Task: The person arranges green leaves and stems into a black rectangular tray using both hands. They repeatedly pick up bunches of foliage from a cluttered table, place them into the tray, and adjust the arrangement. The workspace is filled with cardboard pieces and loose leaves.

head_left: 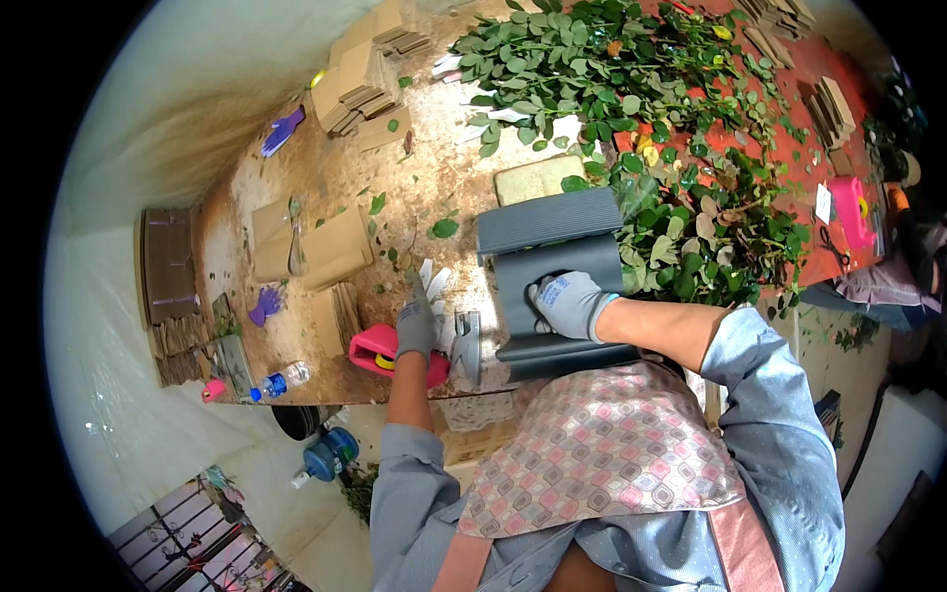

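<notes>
Both my hands wear grey gloves. My left hand (416, 324) is over the pink tape dispenser (371, 345), its fingers stretched toward some white paper strips (434, 279). A grey stapler (467, 347) lies just right of it. My right hand (570, 304) rests on a dark grey ribbed mat (513, 271), fingers curled in; whatever is under them is hidden. The mat is bent into a trough, with a raised ribbed flap (547, 221) at its far side and its near edge against my apron.
Leafy green stems (582, 74) cover the far and right table. Folded cardboard pieces (337, 247) and stacks (355, 84) lie left. Purple gloves (283, 131), a water bottle (283, 380), a pale block (538, 181), scissors (835, 249) and a second pink dispenser (850, 212) are around. Another person (893, 281) is at far right.
</notes>
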`<state>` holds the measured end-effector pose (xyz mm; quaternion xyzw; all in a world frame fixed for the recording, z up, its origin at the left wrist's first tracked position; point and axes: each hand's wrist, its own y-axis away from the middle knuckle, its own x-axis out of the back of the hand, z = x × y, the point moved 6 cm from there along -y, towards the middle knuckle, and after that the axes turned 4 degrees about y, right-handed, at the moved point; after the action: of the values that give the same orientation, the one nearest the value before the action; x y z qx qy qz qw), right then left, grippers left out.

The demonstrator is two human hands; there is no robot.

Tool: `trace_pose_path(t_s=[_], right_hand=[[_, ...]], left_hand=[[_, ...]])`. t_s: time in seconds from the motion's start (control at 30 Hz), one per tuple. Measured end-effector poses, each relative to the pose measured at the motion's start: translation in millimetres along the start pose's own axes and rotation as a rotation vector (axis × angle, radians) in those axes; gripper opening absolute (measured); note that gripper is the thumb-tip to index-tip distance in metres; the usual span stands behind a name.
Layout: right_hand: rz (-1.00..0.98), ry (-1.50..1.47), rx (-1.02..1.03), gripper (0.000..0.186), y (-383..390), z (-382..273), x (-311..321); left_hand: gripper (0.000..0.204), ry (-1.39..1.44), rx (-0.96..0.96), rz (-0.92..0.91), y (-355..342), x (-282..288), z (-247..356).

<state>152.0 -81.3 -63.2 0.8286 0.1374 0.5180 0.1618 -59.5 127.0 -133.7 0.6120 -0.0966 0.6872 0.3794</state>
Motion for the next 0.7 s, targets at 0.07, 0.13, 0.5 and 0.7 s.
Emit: trace_pose_path(t_s=[0.07, 0.13, 0.5, 0.7], right_hand=[[0.023, -0.006, 0.000, 0.046, 1.0, 1.6, -1.2], [0.035, -0.007, 0.000, 0.046, 2.1, 2.4, -1.4], [0.064, 0.010, 0.015, 0.046, 0.2, 7.2, -5.7], [0.045, 0.045, 0.014, 0.047, 1.5, -0.7, 1.0]], left_hand=[[0.079, -0.046, -0.027, -0.008, -11.0, -14.7, -10.3], [0.069, -0.045, -0.016, -0.025, -17.5, -18.7, -13.5], [0.029, 0.660, 0.240, 0.026, 7.9, 50.0, 16.8], [0.032, 0.465, -0.132, -0.196, 167.7, 66.5, 28.6]])
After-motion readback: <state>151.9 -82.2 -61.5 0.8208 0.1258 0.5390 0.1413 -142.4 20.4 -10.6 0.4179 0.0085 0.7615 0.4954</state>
